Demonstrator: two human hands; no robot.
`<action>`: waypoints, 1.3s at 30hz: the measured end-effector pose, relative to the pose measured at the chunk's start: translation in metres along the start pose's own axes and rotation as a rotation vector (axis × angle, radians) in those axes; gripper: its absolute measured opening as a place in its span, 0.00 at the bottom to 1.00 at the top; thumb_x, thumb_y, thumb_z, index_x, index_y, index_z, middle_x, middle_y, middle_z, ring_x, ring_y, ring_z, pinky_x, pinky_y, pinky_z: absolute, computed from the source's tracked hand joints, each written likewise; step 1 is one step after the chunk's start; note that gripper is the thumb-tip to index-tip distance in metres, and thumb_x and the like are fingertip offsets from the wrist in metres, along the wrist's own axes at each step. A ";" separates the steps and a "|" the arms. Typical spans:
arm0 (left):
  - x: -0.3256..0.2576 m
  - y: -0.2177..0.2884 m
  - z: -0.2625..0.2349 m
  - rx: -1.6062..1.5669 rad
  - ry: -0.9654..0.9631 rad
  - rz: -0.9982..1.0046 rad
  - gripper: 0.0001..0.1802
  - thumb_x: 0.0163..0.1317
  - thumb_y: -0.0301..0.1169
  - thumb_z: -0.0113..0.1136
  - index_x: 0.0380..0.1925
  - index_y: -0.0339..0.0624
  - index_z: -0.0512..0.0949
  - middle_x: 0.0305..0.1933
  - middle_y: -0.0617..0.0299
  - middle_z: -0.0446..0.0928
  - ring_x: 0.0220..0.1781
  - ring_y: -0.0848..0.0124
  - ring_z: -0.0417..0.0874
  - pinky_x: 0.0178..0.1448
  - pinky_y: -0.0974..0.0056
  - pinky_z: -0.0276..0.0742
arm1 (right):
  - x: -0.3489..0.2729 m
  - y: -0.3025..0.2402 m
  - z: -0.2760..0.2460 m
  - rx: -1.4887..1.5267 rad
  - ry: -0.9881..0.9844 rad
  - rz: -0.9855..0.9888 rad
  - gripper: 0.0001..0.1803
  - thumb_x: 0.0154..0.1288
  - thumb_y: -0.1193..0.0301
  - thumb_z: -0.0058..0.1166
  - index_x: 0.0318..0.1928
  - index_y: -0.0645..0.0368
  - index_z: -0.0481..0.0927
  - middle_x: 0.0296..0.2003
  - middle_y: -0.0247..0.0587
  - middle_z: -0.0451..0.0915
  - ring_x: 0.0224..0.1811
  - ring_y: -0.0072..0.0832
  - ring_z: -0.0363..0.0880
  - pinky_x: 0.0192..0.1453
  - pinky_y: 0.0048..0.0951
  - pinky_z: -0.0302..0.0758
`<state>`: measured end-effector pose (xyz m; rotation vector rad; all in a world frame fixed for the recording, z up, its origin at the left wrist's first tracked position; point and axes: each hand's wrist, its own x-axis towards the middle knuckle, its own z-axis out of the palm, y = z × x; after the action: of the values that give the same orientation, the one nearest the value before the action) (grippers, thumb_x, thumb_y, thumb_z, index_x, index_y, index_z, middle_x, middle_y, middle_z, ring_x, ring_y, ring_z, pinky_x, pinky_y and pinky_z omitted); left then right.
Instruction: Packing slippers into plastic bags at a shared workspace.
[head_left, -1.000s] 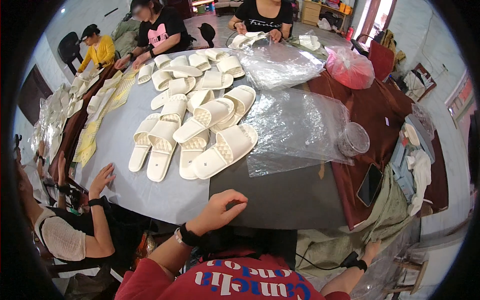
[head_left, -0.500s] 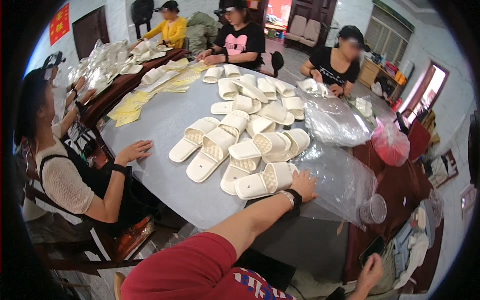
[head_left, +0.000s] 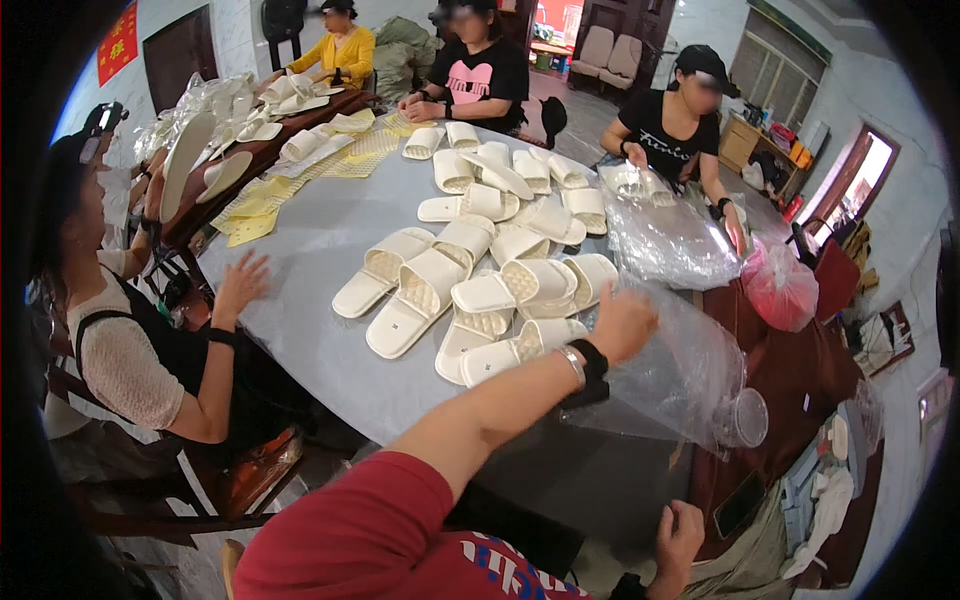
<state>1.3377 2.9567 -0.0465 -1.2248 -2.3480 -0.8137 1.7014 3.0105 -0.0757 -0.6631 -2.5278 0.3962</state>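
Note:
My left hand (head_left: 625, 324), with a bracelet and black band at the wrist, is raised just right of the cream slippers. Its thumb and fingers are apart, slightly blurred, and nothing shows in them. Beside the wrist, the nearest cream slipper (head_left: 492, 364) lies partly hidden behind my forearm. Another slipper (head_left: 484, 292) rests on the pile just beyond. Low at the right, my right hand (head_left: 680, 537) hangs near the table edge, fingers loosely bent, thumb apart, with nothing seen in it. A dark phone (head_left: 740, 502) lies to its right.
Clear plastic bags (head_left: 665, 240) and a round clear tub (head_left: 745, 418) lie right of the slippers. A pink-filled bag (head_left: 778, 286) sits farther right. Yellow sheets (head_left: 255, 222) lie far left. Co-workers sit around the grey table (head_left: 310, 290); one at the left lifts a slipper (head_left: 185, 165).
My left hand has lifted off the nearest slipper and moved up and right. My right hand has shifted left, away from the phone. The left co-worker has raised slippers.

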 end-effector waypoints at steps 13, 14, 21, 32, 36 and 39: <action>-0.163 -0.082 -0.154 0.016 0.085 -0.001 0.02 0.55 0.31 0.65 0.29 0.50 0.81 0.26 0.67 0.76 0.33 0.66 0.78 0.57 0.49 0.67 | 0.020 -0.036 0.014 -0.044 -0.128 -0.084 0.11 0.57 0.71 0.59 0.39 0.63 0.77 0.38 0.48 0.78 0.43 0.47 0.76 0.46 0.42 0.73; -0.168 -0.083 -0.156 0.016 0.080 -0.009 0.02 0.55 0.31 0.65 0.29 0.50 0.81 0.26 0.67 0.76 0.33 0.66 0.78 0.57 0.49 0.67 | 0.023 -0.043 0.016 -0.014 -0.139 -0.111 0.11 0.57 0.70 0.59 0.40 0.63 0.77 0.39 0.48 0.78 0.43 0.47 0.76 0.46 0.42 0.73; -0.172 -0.076 -0.180 -0.085 0.060 0.060 0.03 0.53 0.28 0.66 0.26 0.43 0.81 0.23 0.61 0.75 0.29 0.62 0.76 0.48 0.57 0.71 | 0.046 -0.081 0.023 0.048 -0.108 -0.218 0.14 0.57 0.71 0.60 0.42 0.62 0.77 0.41 0.49 0.78 0.45 0.48 0.75 0.49 0.42 0.73; -0.206 -0.091 -0.231 -0.372 0.125 -0.154 0.04 0.53 0.24 0.65 0.30 0.39 0.81 0.27 0.58 0.79 0.33 0.61 0.80 0.44 0.60 0.73 | 0.095 -0.068 0.038 0.102 0.230 -0.363 0.31 0.53 0.74 0.61 0.60 0.59 0.68 0.55 0.53 0.70 0.60 0.53 0.66 0.63 0.47 0.64; -0.212 -0.115 -0.217 -0.127 0.231 -0.159 0.09 0.56 0.24 0.63 0.38 0.37 0.80 0.45 0.49 0.77 0.46 0.57 0.77 0.50 0.58 0.71 | 0.096 -0.107 0.024 0.191 0.333 -0.549 0.12 0.53 0.78 0.57 0.40 0.57 0.77 0.49 0.46 0.75 0.56 0.49 0.71 0.63 0.47 0.64; -0.202 -0.091 -0.211 0.124 0.509 -0.176 0.11 0.56 0.25 0.63 0.40 0.36 0.77 0.50 0.48 0.74 0.49 0.57 0.75 0.51 0.59 0.70 | 0.081 -0.129 0.003 0.191 0.430 -0.610 0.10 0.51 0.79 0.56 0.36 0.56 0.76 0.43 0.42 0.77 0.52 0.46 0.73 0.61 0.50 0.64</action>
<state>1.3856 2.6554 -0.0270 -0.6655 -2.0617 -0.8951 1.5897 2.9439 0.0032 0.1041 -2.1042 0.2352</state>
